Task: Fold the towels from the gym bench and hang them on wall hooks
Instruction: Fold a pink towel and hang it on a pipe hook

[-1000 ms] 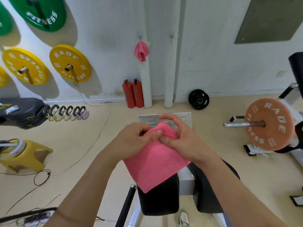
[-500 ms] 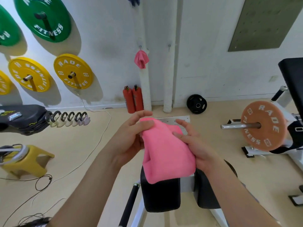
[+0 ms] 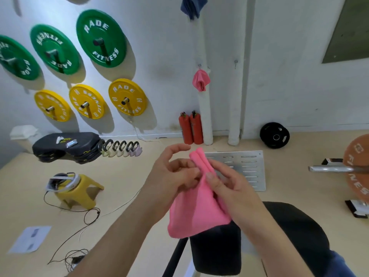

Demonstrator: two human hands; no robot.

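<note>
- Room: beige floor [image 3: 129, 176] meeting a white wall [image 3: 169, 47]; a white pipe [image 3: 203, 108] runs up that wall and serves as the reference here.
- Pink towel [image 3: 195, 212]: one, held in the air in front of the pipe, above a black bench pad [image 3: 215, 250]. It is folded, its top gathered into narrow ridges and its lower part fanning wide and smooth.
- Left hand [image 3: 171, 176]: on the towel's gathered neck, on the side left of the pipe, middle fingers curled in to pinch it, index finger lifted clear.
- Right hand [image 3: 233, 188]: opposite, thumb pressed on the cloth, fingers curled behind it, grasping.
- Hung pink towel [image 3: 201, 79]: one, bunched on a hook against the pipe.
- Blue towel [image 3: 192, 6]: one, higher up the pipe.
- Bare hook [image 3: 235, 62]: one, right of the pipe.
- Green plates [image 3: 101, 38]: three, on wall pegs left of the pipe.
- Yellow plates [image 3: 127, 96]: three, below the green ones.
- Red extinguishers [image 3: 190, 126]: two, at the pipe's foot.
- Black plate [image 3: 274, 136]: one, on the floor, right of the pipe.
- Orange plate [image 3: 357, 168]: one, on a bar, far right of the pipe.
- Yellow stool [image 3: 79, 193]: one, on the floor, left of the pipe.
</note>
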